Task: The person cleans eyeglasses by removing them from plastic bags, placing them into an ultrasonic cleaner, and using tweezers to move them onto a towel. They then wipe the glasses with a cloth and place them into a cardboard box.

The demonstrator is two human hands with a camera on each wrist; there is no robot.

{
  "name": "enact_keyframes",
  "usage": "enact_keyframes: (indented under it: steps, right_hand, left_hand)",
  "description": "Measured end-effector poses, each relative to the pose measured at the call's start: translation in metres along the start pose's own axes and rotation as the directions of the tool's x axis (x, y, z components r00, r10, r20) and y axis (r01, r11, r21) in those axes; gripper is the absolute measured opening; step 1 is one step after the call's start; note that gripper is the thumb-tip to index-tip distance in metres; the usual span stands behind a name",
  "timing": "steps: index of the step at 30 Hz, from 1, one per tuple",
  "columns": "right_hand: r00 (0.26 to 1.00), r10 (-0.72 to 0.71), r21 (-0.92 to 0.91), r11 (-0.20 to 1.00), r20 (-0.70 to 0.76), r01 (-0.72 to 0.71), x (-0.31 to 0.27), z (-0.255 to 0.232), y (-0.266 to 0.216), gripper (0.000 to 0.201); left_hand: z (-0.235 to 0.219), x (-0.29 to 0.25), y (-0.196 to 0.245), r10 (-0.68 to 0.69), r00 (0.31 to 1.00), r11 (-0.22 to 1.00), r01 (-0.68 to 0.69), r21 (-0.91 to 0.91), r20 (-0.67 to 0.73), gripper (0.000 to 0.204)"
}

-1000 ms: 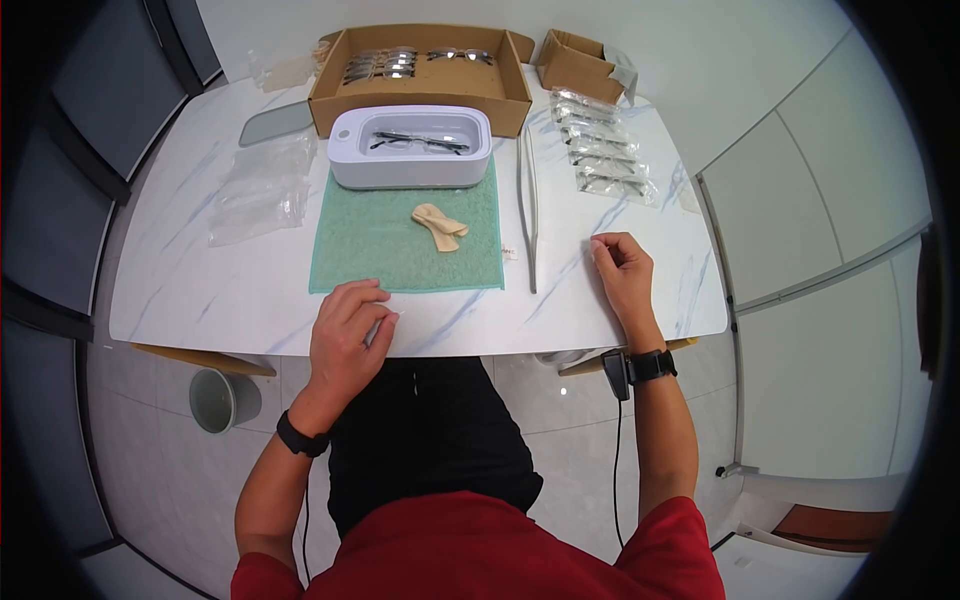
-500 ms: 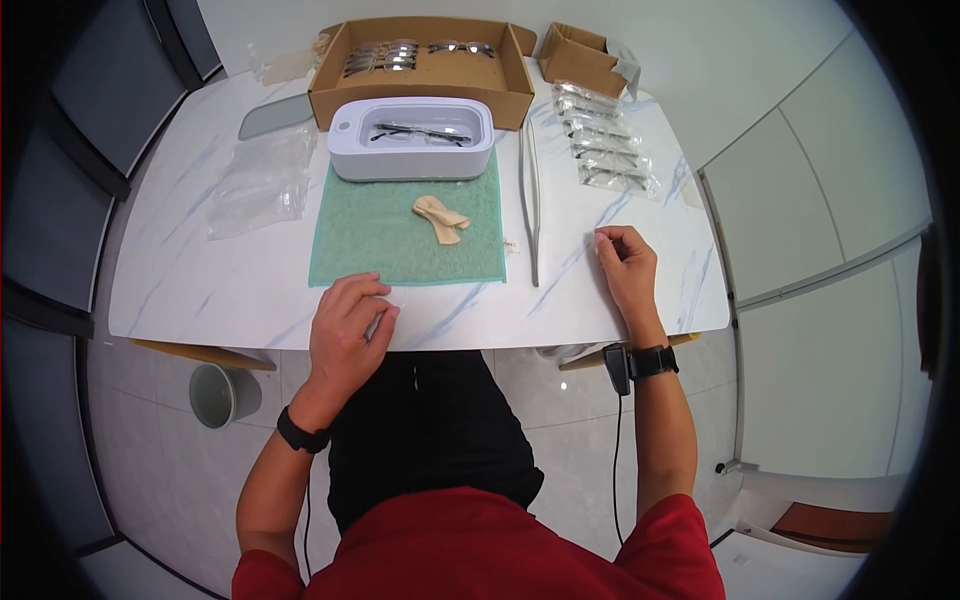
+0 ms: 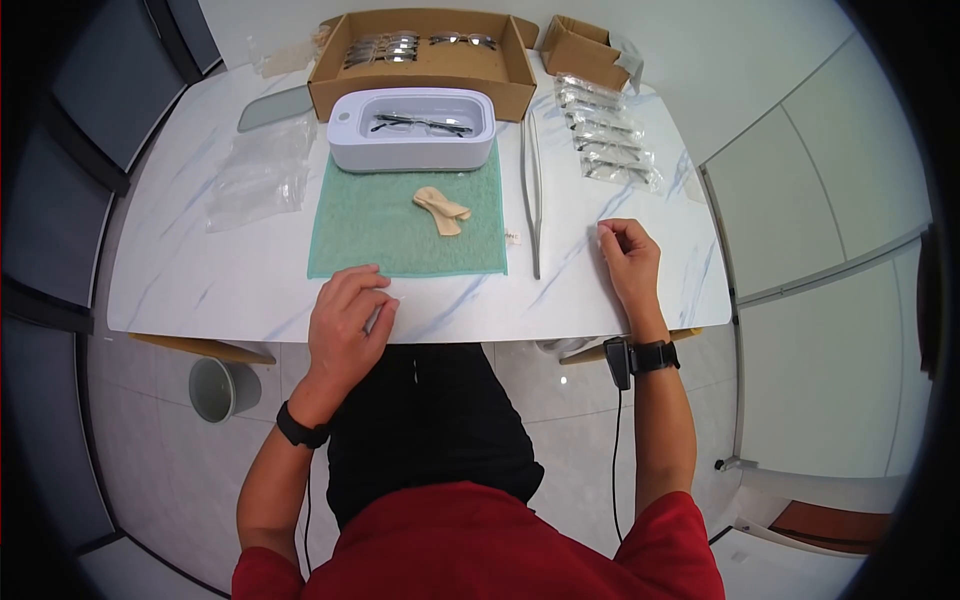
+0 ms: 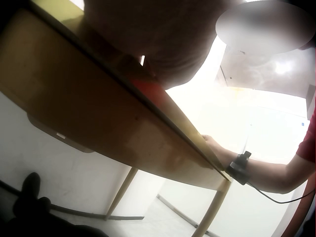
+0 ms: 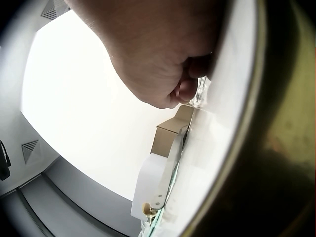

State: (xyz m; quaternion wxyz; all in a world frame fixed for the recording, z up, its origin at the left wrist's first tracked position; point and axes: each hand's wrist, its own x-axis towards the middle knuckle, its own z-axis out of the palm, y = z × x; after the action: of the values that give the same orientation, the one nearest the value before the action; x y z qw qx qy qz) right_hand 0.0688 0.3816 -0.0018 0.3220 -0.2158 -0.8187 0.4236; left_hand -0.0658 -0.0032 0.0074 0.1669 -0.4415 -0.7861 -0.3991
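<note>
My left hand rests at the table's front edge, fingers relaxed and loosely bent, just below the green towel. Farther right, my right hand lies on the tabletop with loosely curled fingers and nothing in them. Between the hands, long metal tweezers lie beside the towel. Beige finger cots are on the towel. At its back edge stands a white ultrasonic cleaner, lid off, with eyeglasses in its basin. In the right wrist view the tweezers appear past my curled fingers.
Behind the cleaner, a cardboard tray holds several eyeglasses. Several bagged eyeglasses lie at right, near a small open carton. Clear plastic bags and a grey lid are at left. A bin stands on the floor.
The table and its things shift slightly upward in the head view. Both hands keep their pose, and no thing has been picked up or put down.
</note>
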Motion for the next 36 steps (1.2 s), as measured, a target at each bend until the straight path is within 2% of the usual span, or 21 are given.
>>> enact_keyframes:
  steps: [17,23,36]
  right_hand:
    - [1.000,-0.014,-0.061,0.998,0.020,0.015,-0.0001,-0.0016,-0.0002,0.012]
    - [1.000,0.010,-0.013,1.000,-0.009,-0.010,0.0002,0.0003,0.0001,0.011]
    - [0.999,-0.027,-0.022,0.999,-0.024,0.026,0.0002,0.0000,0.0014,0.012]
  left_hand:
    - [-0.0003,-0.0022,0.0029,-0.025,1.000,1.000,0.025,-0.002,-0.002,0.010]
    - [0.0004,-0.0033,0.0036,-0.027,1.000,1.000,0.027,0.003,-0.009,0.010]
    - [0.0032,-0.0064,0.0042,-0.005,0.999,1.000,0.006,0.030,-0.043,0.012]
